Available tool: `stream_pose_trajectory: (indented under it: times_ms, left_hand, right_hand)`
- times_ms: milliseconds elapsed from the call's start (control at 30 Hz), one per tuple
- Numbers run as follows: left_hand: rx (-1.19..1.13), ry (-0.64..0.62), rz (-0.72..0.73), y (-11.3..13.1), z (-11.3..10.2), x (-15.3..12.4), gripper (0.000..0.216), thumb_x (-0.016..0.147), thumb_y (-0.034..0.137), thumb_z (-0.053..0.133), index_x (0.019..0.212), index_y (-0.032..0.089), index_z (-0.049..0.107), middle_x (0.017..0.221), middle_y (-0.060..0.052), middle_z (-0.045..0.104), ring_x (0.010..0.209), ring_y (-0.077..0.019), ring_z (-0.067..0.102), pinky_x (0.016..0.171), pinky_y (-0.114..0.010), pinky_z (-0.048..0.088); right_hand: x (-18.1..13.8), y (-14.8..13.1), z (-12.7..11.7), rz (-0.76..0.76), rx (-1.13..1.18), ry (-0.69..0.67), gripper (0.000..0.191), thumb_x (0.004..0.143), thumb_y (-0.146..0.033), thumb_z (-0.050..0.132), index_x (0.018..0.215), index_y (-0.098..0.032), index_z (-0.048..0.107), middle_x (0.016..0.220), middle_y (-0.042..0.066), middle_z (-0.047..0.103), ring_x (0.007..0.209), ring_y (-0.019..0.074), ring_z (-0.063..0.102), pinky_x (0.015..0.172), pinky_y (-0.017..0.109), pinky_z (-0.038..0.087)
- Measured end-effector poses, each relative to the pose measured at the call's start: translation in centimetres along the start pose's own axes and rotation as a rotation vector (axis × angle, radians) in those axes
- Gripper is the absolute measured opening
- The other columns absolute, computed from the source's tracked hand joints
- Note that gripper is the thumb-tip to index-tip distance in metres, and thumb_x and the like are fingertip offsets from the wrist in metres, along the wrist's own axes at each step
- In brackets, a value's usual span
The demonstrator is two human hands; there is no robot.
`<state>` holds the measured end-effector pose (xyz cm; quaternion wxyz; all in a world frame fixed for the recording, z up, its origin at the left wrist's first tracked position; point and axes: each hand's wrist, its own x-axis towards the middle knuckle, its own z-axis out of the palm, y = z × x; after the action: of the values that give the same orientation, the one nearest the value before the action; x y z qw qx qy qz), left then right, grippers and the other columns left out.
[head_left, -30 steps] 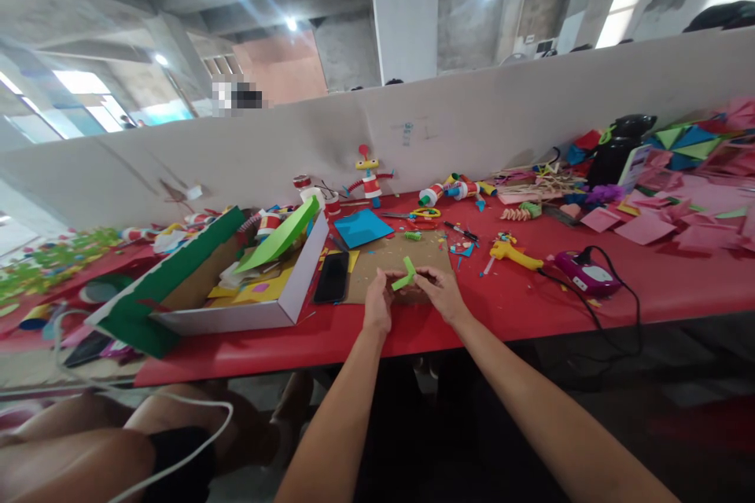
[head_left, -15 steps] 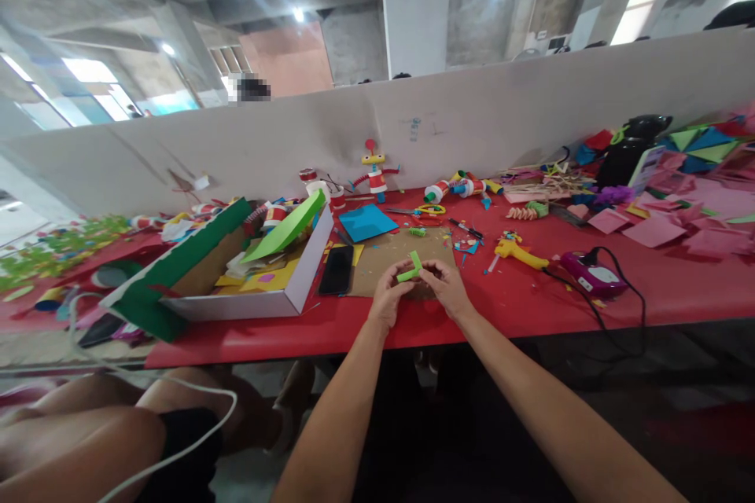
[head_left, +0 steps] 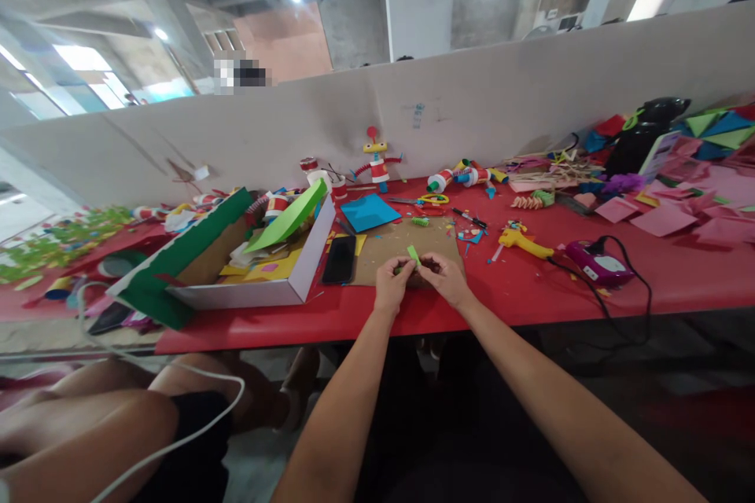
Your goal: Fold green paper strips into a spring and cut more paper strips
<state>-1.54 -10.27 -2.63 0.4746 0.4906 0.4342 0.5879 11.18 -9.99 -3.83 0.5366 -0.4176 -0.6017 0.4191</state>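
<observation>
A light-green paper strip (head_left: pixel 414 254) is pinched between my two hands over the brown cardboard mat (head_left: pixel 377 255). My left hand (head_left: pixel 392 283) grips it from the left, fingers closed. From the right, my right hand (head_left: pixel 443 278) pinches the same strip, thumb and fingers together. One end of the strip sticks up between the fingertips; the rest is hidden by the hands. Farther back on the mat lies a small folded green paper piece (head_left: pixel 420 221). A blue paper sheet (head_left: pixel 370 213) is beyond the mat's left corner.
A black phone (head_left: pixel 339 259) and an open box (head_left: pixel 236 296) of paper scraps stand left. Yellow-handled scissors (head_left: pixel 433 200), a pen (head_left: pixel 470 218), a yellow glue gun (head_left: pixel 524 242) and a purple power box (head_left: pixel 600 262) are right. A paper robot figure (head_left: pixel 377 165) stands behind.
My hands have drawn closer together around the strip. Less of it shows now, with only its upper end sticking out. The camera view has shifted slightly.
</observation>
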Motion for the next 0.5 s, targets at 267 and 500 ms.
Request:
stream_pose_trajectory:
  times_ms: [267,500]
  left_hand:
    - [0.079,-0.040,0.045,0.0,0.2,0.2,0.019,0.066,0.033,0.066,0.072,0.015,0.067,0.069,-0.002,0.064,0.065,-0.0125,0.056,0.065,-0.024,0.043]
    - [-0.125,0.041,-0.057,-0.3,0.0,0.5,0.028,0.069,0.037,0.062,0.087,0.017,0.063,0.077,-0.003,0.065,0.063,-0.0124,0.058,0.060,-0.024,0.045]
  right_hand:
    - [0.1,-0.5,0.0,0.159,0.178,0.013,0.018,0.064,-0.034,0.064,0.073,-0.021,0.056,0.064,-0.003,0.059,0.058,0.0130,0.055,0.056,0.026,0.047]
    - [0.2,-1.1,0.4,0.216,0.223,0.096,0.016,0.063,-0.032,0.065,0.072,-0.019,0.059,0.059,-0.004,0.059,0.053,0.0111,0.052,0.054,0.024,0.041]
